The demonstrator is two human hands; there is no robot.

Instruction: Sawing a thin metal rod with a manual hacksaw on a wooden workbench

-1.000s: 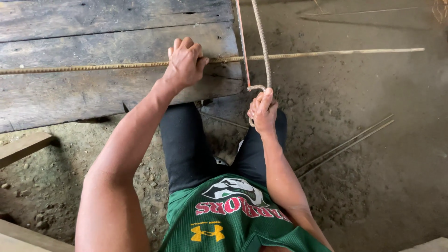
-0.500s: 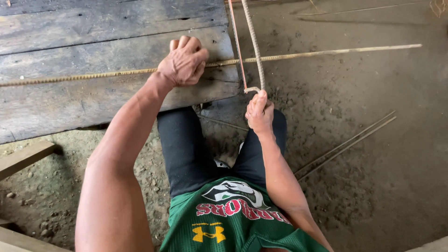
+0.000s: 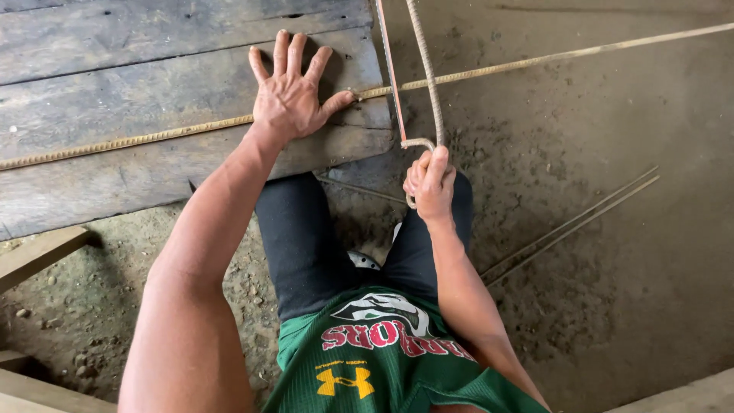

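My left hand (image 3: 292, 92) lies flat with fingers spread on a weathered wooden plank platform (image 3: 115, 84), pressing down on a long ribbed steel bar (image 3: 153, 138) that runs across the planks and out over the dirt to the right. My right hand (image 3: 430, 180) grips the bent lower end of a second ribbed bar (image 3: 425, 76), a hooked piece that rises toward the top of the view just past the platform's right edge. Beside it runs a thin reddish rod (image 3: 390, 76). My knees in dark trousers are below the hands.
Packed dirt floor (image 3: 596, 122) spreads to the right. Two thin straight rods (image 3: 581, 222) lie diagonally on it. Light timber pieces (image 3: 38, 252) sit at the lower left, and another board edge (image 3: 680, 394) shows at the lower right.
My left hand went from curled around the long bar to flat with fingers spread on top of it. The right hand stayed on the hooked bar and shifted slightly.
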